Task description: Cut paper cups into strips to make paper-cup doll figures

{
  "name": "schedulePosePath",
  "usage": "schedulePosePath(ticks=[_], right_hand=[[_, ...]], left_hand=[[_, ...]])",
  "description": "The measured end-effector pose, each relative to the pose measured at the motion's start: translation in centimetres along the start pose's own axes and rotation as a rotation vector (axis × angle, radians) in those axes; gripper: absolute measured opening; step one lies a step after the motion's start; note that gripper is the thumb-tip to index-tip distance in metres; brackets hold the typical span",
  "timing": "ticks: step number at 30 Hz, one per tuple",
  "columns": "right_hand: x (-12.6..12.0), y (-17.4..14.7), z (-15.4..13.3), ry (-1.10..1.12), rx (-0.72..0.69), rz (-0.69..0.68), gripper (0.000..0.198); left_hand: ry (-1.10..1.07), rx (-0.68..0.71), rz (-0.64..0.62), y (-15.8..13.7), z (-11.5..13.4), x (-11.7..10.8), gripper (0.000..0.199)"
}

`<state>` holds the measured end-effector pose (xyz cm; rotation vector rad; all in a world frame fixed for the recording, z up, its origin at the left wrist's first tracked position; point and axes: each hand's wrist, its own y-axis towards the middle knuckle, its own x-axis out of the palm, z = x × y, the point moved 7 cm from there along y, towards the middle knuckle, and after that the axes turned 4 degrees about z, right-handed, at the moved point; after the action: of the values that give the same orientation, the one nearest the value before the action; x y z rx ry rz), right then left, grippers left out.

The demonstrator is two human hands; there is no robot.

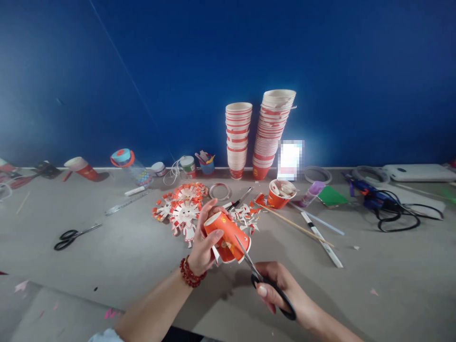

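My left hand (205, 242) grips an orange paper cup (230, 236) that lies tilted on its side above the table, with fingers behind it and the thumb across its near face. A cut flap of its wall hangs near my palm. In my right hand (281, 287) is a pair of scissors (253, 270) with black handles, its blades against the cup's lower right side. Beyond my left hand lie paper figures (185, 213) with fringed white-and-orange heads. White and orange paper scraps (245, 216) are scattered just behind the cup.
Two tall stacks of paper cups (238, 137) stand by the blue wall. An orange cup of scraps (281, 194), a wooden stick (299, 227) and a white marker (322, 242) lie to the right, with a blue glue gun (374, 197) farther out. Other scissors (73, 237) rest at left.
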<state>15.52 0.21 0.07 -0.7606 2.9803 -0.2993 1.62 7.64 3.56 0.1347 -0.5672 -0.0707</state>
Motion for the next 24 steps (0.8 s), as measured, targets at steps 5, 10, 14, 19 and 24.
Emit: schedulePosePath(ticks=[5,10,14,19,24], right_hand=[[-0.29,0.05,0.55,-0.044,0.007,0.055,0.065],[-0.49,0.25,0.67,-0.084,0.034,0.096,0.066],[-0.13,0.29,0.99,-0.016,0.063,0.058,0.065],[0.03,0.32,0.85,0.0,0.036,0.036,0.065],[-0.14,0.41,1.21,-0.018,0.047,0.05,0.066]], left_hand=[[-0.03,-0.003,0.016,0.03,0.1,0.03,0.067],[-0.056,0.007,0.018,0.03,0.33,0.04,0.066],[-0.05,0.006,-0.001,0.06,0.27,0.12,0.065],[-0.024,0.008,-0.038,0.06,0.0,0.31,0.064],[-0.039,0.01,-0.042,0.02,-0.05,0.26,0.067]])
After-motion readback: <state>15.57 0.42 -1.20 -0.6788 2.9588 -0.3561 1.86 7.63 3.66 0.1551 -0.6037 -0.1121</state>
